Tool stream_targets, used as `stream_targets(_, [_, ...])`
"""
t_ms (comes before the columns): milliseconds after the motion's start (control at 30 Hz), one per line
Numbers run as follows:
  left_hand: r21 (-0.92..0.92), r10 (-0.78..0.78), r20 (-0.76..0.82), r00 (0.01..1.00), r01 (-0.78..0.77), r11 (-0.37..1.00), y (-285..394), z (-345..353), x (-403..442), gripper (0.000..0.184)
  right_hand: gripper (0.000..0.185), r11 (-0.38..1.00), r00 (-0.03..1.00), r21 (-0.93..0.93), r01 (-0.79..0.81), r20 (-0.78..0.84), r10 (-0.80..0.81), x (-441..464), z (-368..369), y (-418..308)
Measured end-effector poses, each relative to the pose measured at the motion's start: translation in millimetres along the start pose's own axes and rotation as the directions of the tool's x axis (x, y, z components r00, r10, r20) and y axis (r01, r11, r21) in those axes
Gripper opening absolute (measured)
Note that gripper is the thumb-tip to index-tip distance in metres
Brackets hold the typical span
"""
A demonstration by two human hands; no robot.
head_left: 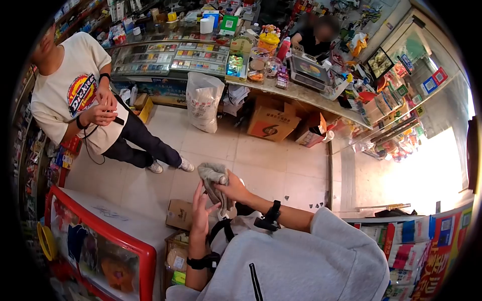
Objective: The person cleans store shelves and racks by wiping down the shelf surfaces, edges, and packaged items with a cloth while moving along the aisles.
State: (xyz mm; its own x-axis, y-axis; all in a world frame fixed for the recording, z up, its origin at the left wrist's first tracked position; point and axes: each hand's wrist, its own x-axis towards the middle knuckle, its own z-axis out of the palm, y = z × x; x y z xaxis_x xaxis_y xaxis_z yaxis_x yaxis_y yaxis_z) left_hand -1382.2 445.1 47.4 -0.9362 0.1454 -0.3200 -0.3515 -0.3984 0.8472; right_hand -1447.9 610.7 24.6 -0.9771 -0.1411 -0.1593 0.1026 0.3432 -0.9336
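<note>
A crumpled grey cloth point(214, 175) hangs in front of my body, bunched at the top with a fold trailing down. My right hand point(234, 188) is closed around its upper right side. On the left of the cloth is my left hand point(202, 213), its fingers stretched out and apart. Its fingertips are close to the cloth's lower edge; whether they touch it I cannot tell. Both wrists wear black straps.
A person point(80, 95) stands at the left holding a small dark object; another sits behind the glass counter point(170, 57). A white sack point(205, 103) and cardboard box point(272, 119) stand before it. The red-framed freezer point(148, 261) is at lower left, packet racks point(409, 251) lower right.
</note>
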Motion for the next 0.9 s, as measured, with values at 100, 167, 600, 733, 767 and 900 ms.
stream_targets(100, [0.134, 0.036, -0.065, 0.997, -0.027, 0.991, -32, -30, 8, 0.053, 0.055, 0.966, 0.997, 0.257, -0.024, 0.082, 0.003, -1, -7, 4])
stream_targets(167, [0.295, 0.080, -0.058, 0.995, -0.059, 0.954, -55, -44, 13, 0.054, 0.052, 0.883, 0.981, 0.449, -0.135, 0.185, 0.056, -2, -7, 11])
stream_targets(600, [-0.034, 0.027, -0.263, 0.965, -0.038, 0.999, -72, -78, -73, 0.066, 0.053, 0.786, 0.698, 0.379, -0.488, 0.710, 0.091, 4, 61, -28])
stream_targets(733, [-0.125, -0.022, -0.429, 0.903, -0.035, 0.992, -67, -73, -75, 0.068, 0.053, 0.887, 0.597, 0.250, -0.389, 0.801, 0.037, 30, 85, -36])
stream_targets(767, [-0.123, -0.017, -0.473, 0.881, -0.047, 0.991, -66, -71, -69, 0.067, 0.054, 0.918, 0.558, 0.195, -0.346, 0.829, 0.034, 40, 89, -36])
stream_targets(900, [-0.143, 0.015, -0.639, 0.769, -0.138, 0.980, -69, -60, -34, 0.061, 0.056, 0.904, 0.378, 0.091, -0.419, 0.922, 0.083, 91, 103, -47])
